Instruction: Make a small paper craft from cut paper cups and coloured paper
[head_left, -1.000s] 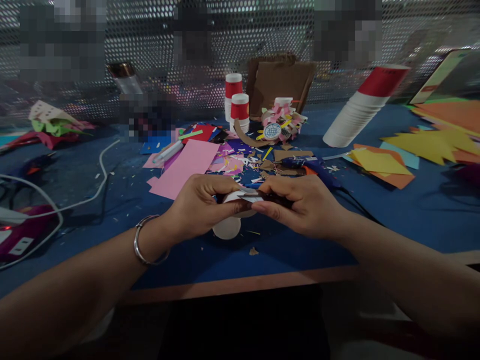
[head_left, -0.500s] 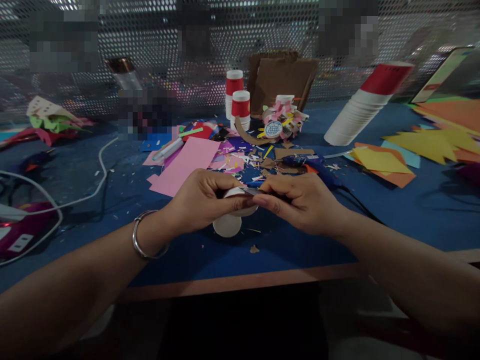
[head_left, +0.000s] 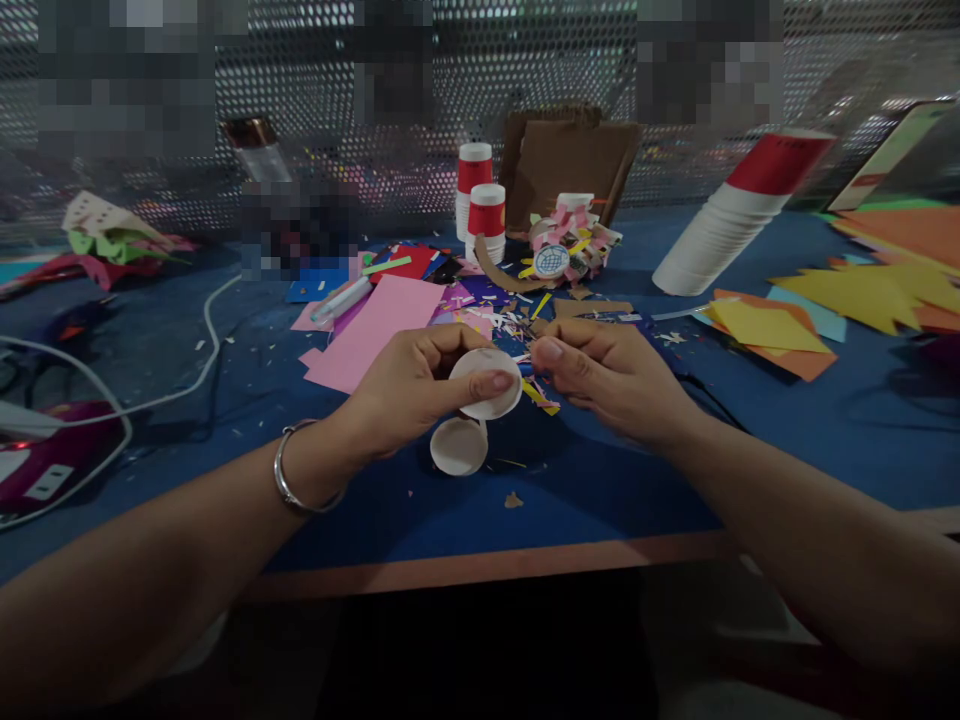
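In my left hand (head_left: 405, 385) is a round white paper piece (head_left: 487, 398), like a cup's bottom, gripped with the thumb across its face. Below it a second white disc (head_left: 459, 446) lies over the table, with a narrow white strip running up beside it; whether the two are joined I cannot tell. My right hand (head_left: 611, 375) is just to the right, apart from the round piece, its thumb and fingertips pinched together. Something thin and greyish shows at these fingertips, too small to name. Paper scraps (head_left: 541, 398) lie between and behind the hands.
Pink paper sheets (head_left: 382, 330) lie left of centre. Red and white paper cups (head_left: 486, 222) stand at the back by a cardboard piece (head_left: 574, 175). A tilted cup stack (head_left: 724, 230) and coloured papers (head_left: 772, 330) are at right. A white cable (head_left: 212, 340) crosses the left side.
My right hand has drawn away from the left and lifted slightly. The round white piece has turned so its flat face shows toward me.
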